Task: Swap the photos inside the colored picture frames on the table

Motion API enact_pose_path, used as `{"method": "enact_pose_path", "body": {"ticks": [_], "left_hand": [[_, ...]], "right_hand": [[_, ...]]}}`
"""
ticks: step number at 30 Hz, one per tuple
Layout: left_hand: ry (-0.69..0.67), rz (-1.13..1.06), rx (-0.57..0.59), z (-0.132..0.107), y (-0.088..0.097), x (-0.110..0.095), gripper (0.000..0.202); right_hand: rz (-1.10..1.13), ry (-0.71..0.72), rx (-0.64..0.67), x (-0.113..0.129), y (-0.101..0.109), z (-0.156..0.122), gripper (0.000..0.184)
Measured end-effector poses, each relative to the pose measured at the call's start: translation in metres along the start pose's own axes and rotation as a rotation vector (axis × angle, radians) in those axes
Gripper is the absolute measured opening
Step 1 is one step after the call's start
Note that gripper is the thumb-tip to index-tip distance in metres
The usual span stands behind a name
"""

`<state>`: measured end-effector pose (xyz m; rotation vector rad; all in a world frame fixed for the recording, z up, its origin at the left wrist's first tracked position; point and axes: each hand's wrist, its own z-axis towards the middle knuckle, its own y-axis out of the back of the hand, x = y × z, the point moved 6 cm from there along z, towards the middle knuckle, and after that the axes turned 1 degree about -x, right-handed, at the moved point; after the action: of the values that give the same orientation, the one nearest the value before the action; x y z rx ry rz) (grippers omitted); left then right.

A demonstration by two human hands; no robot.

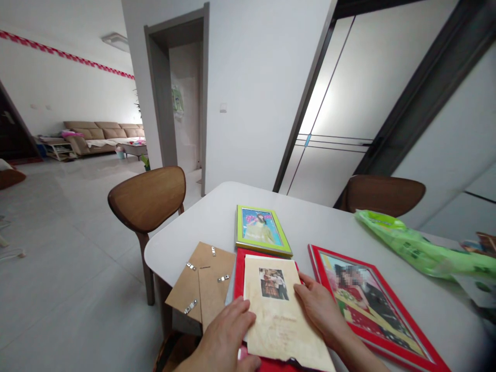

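Fingers [245, 315] flank the cream sheet [284, 316], touching both sides.

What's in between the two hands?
In the head view, a cream sheet with a small picture lies between the left hand and right hand.

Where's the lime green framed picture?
In the head view, the lime green framed picture lies on the white table, beyond the cream printed sheet, left of the red-framed photo.
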<state>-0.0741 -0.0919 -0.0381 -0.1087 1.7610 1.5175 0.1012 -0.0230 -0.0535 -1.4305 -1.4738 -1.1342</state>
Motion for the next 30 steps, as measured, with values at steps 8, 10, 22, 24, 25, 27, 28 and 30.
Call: {"method": "enact_pose_path", "body": {"ticks": [8,10,22,24,25,27,28,30], "left_hand": [[-0.017,0.067,-0.027,0.002,0.006,-0.005,0.040],[-0.025,0.082,-0.039,0.003,0.006,-0.006,0.035],[-0.058,0.130,0.011,-0.010,0.012,0.003,0.049],[-0.047,0.150,-0.001,-0.018,0.023,0.019,0.062],[-0.025,0.169,-0.011,-0.022,0.029,0.029,0.069],[0.057,0.237,-0.061,-0.029,0.043,0.055,0.076],[0.107,0.279,-0.103,-0.032,0.050,0.068,0.075],[0.185,0.348,-0.203,-0.035,0.060,0.089,0.066]], "right_hand": [[-0.291,0.079,-0.060,0.002,0.008,0.004,0.045],[-0.538,0.178,-0.082,0.010,0.008,0.005,0.040],[-1.431,0.374,-0.340,0.012,0.007,-0.004,0.035],[-1.409,0.425,-0.348,0.015,0.007,-0.006,0.037],[-1.386,0.473,-0.349,0.019,0.004,-0.009,0.038],[-1.306,0.598,-0.309,0.027,-0.011,-0.018,0.037],[-1.248,0.657,-0.256,0.030,-0.024,-0.024,0.035],[-1.128,0.735,-0.101,0.034,-0.057,-0.036,0.032]]}}
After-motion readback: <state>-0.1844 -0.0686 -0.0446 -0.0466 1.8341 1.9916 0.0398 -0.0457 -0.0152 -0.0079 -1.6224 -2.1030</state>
